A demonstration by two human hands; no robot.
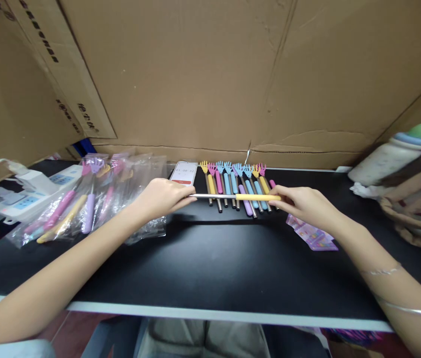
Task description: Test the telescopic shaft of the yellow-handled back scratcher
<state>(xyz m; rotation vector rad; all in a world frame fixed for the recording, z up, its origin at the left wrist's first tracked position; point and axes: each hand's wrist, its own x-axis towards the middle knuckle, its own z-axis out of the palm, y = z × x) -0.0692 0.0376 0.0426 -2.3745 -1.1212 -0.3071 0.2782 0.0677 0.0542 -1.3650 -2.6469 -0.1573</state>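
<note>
A telescopic back scratcher (257, 197) with a yellow handle and thin metal rod is held level above the black table. My left hand (167, 195) is closed around the rod's left end, hiding whatever head is there. The tip of the yellow handle is pinched between the thumb and fingers of my right hand (300, 203). Just behind it lies a row of back scratchers (233, 184) in yellow, pink, blue and purple, their claw heads toward the cardboard. Some of their handles are partly covered by the held one.
Clear plastic bags (94, 199) with more back scratchers lie at left, beside a white power strip (35, 191). A phone (183, 173) showing a timer rests by the cardboard wall (195, 74). Purple cards (314, 234), a white bottle (389, 154) and a brown basket (412, 209) are at right.
</note>
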